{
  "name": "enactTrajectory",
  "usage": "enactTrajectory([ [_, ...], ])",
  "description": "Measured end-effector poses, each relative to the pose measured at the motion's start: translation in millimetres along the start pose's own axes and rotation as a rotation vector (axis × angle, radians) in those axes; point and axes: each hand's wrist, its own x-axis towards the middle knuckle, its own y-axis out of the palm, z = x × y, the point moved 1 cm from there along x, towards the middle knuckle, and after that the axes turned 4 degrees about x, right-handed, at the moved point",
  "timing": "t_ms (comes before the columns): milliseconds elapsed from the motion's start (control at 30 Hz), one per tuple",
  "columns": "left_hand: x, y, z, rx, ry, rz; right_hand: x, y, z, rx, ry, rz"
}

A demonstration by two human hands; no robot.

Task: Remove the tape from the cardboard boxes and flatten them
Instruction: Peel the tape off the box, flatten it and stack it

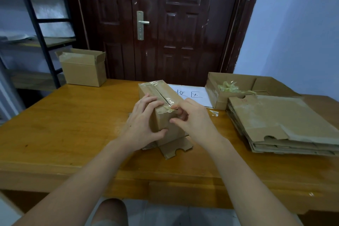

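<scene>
My right hand [190,117] pinches the lifted tape end [169,109] at the near top edge of the box [161,101] mid-table while my left hand [145,121] grips its side, so I'd peel low along the seam, the flattened stack [278,124] and scrap-tape tray [233,88] well clear at right.
</scene>
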Motion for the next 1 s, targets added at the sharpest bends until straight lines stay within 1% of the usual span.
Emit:
enactTrajectory([
  [133,1,9,-9,0.042,-0.041,-0.065,-4,8,5,-0.052,0.018,-0.094],
  [233,2,14,-14,0.108,-0.086,-0.076,-7,6,6,-0.045,-0.006,-0.139],
  [400,4,8,-11,0.13,-0.045,-0.071,2,-17,7,-0.153,-0.119,-0.061],
  [467,5,4,-8,0.12,-0.043,-0.057,7,-23,8,-0.191,-0.137,-0.024],
  [700,2,-6,1,-0.029,-0.028,0.037,1,-20,11,-0.086,-0.128,-0.028],
  [867,5,-15,0,-0.041,-0.012,0.124,11,-36,17,-0.149,-0.191,0.105],
  [1000,9,-21,7,-0.058,0.009,0.181,18,-38,21,-0.204,-0.237,0.118],
])
